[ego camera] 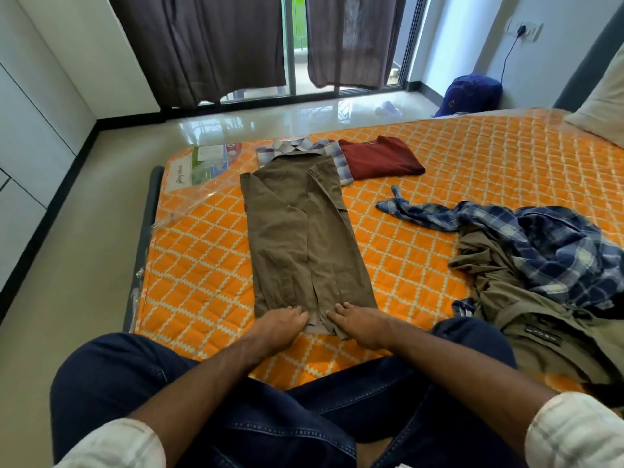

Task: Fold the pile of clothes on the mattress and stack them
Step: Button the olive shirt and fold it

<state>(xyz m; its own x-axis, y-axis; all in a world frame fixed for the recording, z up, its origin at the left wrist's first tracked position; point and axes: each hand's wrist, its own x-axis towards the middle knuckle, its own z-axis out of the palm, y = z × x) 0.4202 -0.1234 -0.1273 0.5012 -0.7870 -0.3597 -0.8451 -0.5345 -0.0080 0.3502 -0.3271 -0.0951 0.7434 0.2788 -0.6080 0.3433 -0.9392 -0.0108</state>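
Biggest risk right now: losing the side folds on the brown shirt (304, 238) when the bottom hem comes up. Laid out long down the middle of the frame, sleeves and sides already tucked inward, overlapping in the centre. Looks like a thin, slippery-ish fabric, so probably quick to slide open if lifted unevenly.

Going left to right:

- Left edge of the mattress (202, 265) close by, with loose clear plastic wrap (189, 204) crinkled along it. Could snag or shift under the cloth if dragged that way.
- Left hand (280, 324) lower centre, fingers laid fairly flat on the hem's left corner, pressing rather than pinching as far as can be told.
- Right hand (363, 324) just beside it on the hem's right corner, same deal, fingers relaxed on the fabric. Hard to say if a thumb is tucked under.
- With both hands so near the middle, outer corners likely to droop and flop open on the lift. Better spread wider first, probably.
- Top of the brown shirt touching or overlapping the folded checked shirt (304, 148) upper centre, so folding upward could nudge it out of shape.
- Folded red shirt (380, 157) right next to that one, not stacked yet.
- Right side: unfolded heap, blue plaid shirt (540, 238) on top of olive trousers (526, 319), a sleeve trailing toward the middle. Near enough to get in the way of a wide sweep.
- Far upper right: pillow (604, 106), blue bag (471, 92) on the floor.
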